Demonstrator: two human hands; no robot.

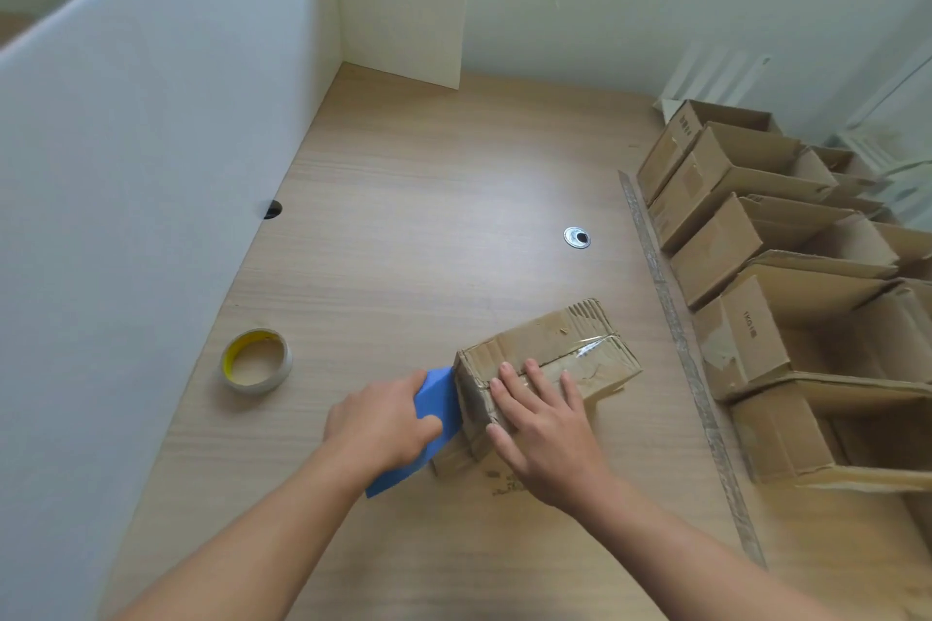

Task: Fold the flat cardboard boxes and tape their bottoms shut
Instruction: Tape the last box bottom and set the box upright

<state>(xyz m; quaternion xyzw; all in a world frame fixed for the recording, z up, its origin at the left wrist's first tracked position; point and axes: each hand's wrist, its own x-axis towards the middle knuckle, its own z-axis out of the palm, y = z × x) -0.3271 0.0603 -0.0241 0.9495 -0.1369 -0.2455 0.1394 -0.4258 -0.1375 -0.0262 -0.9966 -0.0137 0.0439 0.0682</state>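
Wooden worktop (403, 197), right hand (547, 434) spread flat on taped box (555, 353), left hand (383, 424) gripping blue scraper (439, 398), tape roll (256, 361) nearby

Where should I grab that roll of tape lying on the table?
Come straight down from above. The tape roll lies flat on the wooden table with its hole facing up. Put your thumb inside the hole and your fingers on the outer wall, then pinch one side of the ring.
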